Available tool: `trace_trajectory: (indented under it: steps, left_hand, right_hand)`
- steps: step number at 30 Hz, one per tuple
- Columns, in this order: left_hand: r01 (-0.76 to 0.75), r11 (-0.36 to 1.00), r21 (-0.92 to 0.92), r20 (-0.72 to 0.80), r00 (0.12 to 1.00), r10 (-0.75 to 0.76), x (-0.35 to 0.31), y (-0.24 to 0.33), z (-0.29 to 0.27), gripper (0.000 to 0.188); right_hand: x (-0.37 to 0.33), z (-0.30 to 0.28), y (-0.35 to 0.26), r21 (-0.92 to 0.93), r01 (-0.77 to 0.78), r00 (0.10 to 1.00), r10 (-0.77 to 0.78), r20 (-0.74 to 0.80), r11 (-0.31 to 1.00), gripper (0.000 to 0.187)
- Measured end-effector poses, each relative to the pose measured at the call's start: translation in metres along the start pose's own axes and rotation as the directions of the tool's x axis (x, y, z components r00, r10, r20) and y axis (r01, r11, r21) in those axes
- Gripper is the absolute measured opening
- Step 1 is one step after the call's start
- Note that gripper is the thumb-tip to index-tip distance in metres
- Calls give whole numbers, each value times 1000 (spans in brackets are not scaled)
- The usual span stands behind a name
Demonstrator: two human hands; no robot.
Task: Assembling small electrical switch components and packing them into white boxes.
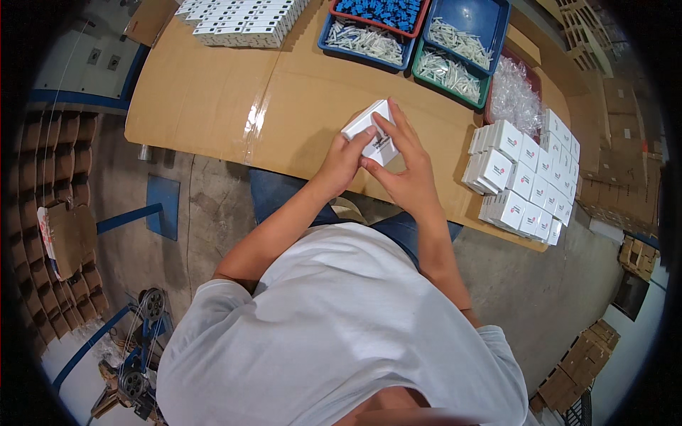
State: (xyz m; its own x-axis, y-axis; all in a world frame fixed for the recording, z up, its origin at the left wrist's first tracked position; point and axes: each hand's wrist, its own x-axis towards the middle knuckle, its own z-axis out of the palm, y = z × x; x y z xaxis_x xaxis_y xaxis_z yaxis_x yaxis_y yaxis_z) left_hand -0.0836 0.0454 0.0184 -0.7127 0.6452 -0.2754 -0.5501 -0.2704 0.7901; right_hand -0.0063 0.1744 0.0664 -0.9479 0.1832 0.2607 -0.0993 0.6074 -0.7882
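While my left grip and right grip are clamping a white box, I am seeing stacked cartons to its right.

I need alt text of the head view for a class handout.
A person's left hand and right hand hold a small white box over a brown tabletop. Beyond it are trays of small blue and white pieces; stacked white boxes stand on the right, another group at the far left.
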Motion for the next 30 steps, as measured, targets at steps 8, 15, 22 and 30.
trace_trajectory:
  steps: [8,15,22,30]
  left_hand:
    - [-207,958,197,204,965,166,-11,9,-1,42]
    - [-176,956,233,279,954,108,-28,20,4,36]
    - [-177,956,235,284,953,107,-32,15,6,35]
    - [209,968,-137,89,976,-198,-21,13,7,36]
  right_hand:
    - [-6,-17,21,512,-235,953,299,-44,826,42]
    - [-14,-21,11,630,-167,966,253,-48,758,27]
    - [-18,-22,7,616,-179,960,273,-61,767,18]
    - [-17,-23,26,581,-385,898,436,57,717,21]
